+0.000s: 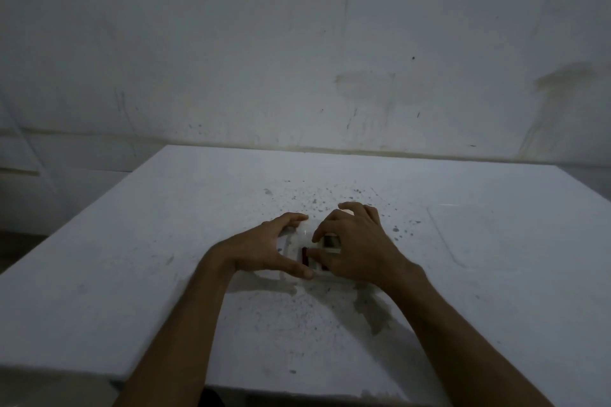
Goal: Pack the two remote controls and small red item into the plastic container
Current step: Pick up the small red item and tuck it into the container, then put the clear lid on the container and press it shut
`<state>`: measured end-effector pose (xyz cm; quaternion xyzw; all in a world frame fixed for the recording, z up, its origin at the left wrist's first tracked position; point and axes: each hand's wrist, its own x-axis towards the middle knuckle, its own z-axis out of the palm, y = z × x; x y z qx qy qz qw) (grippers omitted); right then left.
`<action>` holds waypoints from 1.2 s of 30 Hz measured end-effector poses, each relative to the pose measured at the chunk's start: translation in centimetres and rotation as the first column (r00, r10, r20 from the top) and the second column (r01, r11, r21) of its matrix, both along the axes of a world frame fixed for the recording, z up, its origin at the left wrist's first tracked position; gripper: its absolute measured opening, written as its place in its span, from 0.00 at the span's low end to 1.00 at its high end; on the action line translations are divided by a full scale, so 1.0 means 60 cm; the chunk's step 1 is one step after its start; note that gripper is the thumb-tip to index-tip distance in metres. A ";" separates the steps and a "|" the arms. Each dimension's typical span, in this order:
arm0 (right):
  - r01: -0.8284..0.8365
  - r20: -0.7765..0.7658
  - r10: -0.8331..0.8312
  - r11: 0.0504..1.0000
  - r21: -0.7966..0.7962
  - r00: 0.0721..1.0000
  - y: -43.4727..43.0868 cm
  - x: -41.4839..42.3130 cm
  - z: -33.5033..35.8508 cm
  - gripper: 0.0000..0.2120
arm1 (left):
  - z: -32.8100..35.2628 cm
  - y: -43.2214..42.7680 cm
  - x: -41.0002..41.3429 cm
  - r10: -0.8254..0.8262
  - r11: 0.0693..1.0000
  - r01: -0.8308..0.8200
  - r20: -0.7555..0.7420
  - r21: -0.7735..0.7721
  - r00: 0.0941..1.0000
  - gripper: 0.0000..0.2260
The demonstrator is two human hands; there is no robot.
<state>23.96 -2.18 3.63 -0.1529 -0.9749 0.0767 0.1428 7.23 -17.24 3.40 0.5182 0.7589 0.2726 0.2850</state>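
Observation:
A clear plastic container (291, 243) stands in the middle of the white table (165, 258), mostly covered by both hands. My left hand (264, 249) clasps its left side, thumb at the near edge and fingers at the far edge. My right hand (357, 244) rests over its right half, with fingers bent down onto the top. Between the hands shows a small dark red item (305, 256) inside the container. Beside it lies a pale remote control (330, 241) with a dark part. A second remote cannot be made out in the dim light.
The table is speckled with dark spots around and beyond the container. A stained white wall (297, 59) rises right behind the table's far edge. The table's left edge runs diagonally, and its near edge lies close to my body.

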 end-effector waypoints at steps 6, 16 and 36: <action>0.071 -0.233 -0.139 0.959 -0.276 0.962 0.013 0.066 0.031 0.09 | 0.038 0.004 0.068 0.134 0.979 -0.103 -0.175 0.178 0.975 0.53; 0.427 -0.275 -0.615 0.743 -0.516 0.739 0.096 0.259 -0.026 0.15 | -0.005 0.145 0.309 0.151 0.916 0.126 -0.619 0.380 0.771 0.20; 0.796 0.009 -0.847 0.495 -0.350 0.531 0.179 0.254 -0.054 0.39 | -0.062 0.192 0.325 0.047 0.923 0.277 -0.794 0.266 0.606 0.26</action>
